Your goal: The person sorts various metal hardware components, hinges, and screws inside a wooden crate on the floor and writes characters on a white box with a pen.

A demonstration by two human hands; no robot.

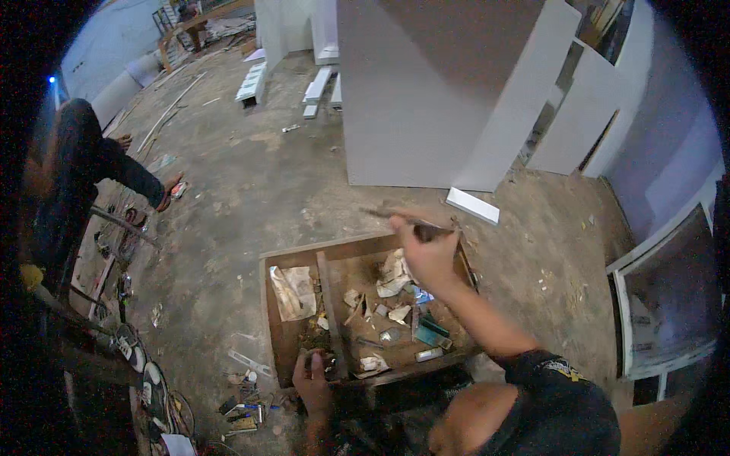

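Observation:
A shallow wooden drawer (322,285) with a divider lies on the floor in front of me. My left hand (310,378) is closed at its near left corner, its fingers over the near wall. Small dark bits lie beside those fingertips. Above the far right part of the drawer, my right hand (427,258) is closed around a thin, dark brown strip (388,213), blurred by motion. A crumpled paper packet (295,292) fills part of the left compartment. The right compartment holds scraps of paper, a dark green piece (432,328) and several small loose bits.
A large pale panel (426,99) stands ahead, with a white block (473,206) at its foot. Small tools and pens (247,410) lie left of the drawer, near sneakers (152,387). Another person's leg (125,163) is at far left. A white-framed pane (665,289) leans at right.

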